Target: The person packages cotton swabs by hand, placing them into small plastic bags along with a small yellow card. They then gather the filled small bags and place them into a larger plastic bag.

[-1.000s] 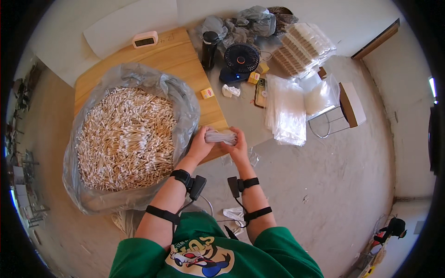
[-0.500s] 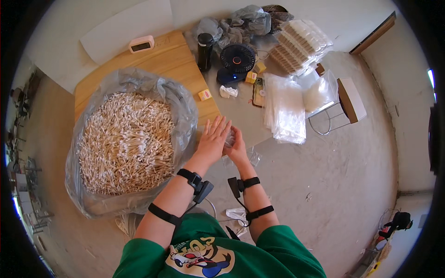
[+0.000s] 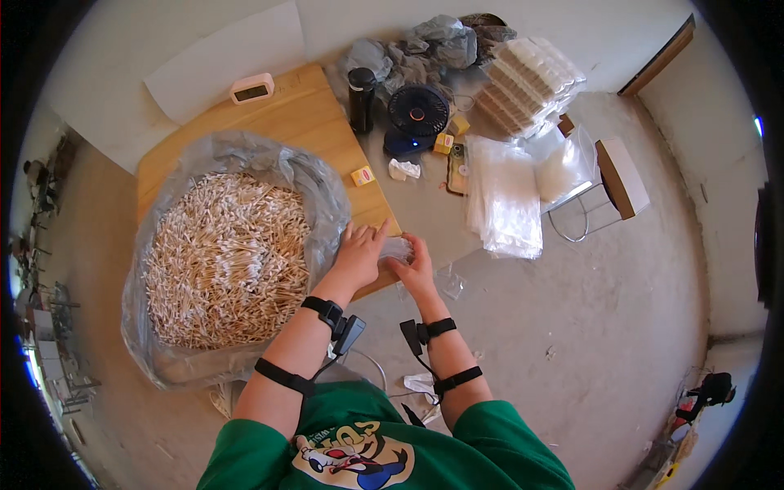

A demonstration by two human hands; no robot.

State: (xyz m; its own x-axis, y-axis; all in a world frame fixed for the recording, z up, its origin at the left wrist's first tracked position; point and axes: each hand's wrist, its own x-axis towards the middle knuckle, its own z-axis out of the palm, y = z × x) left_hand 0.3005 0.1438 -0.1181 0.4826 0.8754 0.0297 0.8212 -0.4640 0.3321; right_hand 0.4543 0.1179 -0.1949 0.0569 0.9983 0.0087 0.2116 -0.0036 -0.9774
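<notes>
Wood is showing a smooth grain across the tabletop [image 3: 302, 102], while the left's creased plastic bag [image 3: 318, 186] is giving off a soft sheen! The bundle [image 3: 395, 249] is looking plasticky; right, clear plastic sleeves [image 3: 502, 196] are gleaming; near, the shirt's [image 3: 490, 433] cloth is looking matt.

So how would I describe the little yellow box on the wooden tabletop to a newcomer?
Find the pale wooden tabletop, then the big gray plastic bag heaped with cotton swabs on it. Just right of the bag, near the tabletop's right edge, lies a small yellow-and-white box. Two other yellow boxes sit by the black fan; this is the only one on the wood.
</notes>
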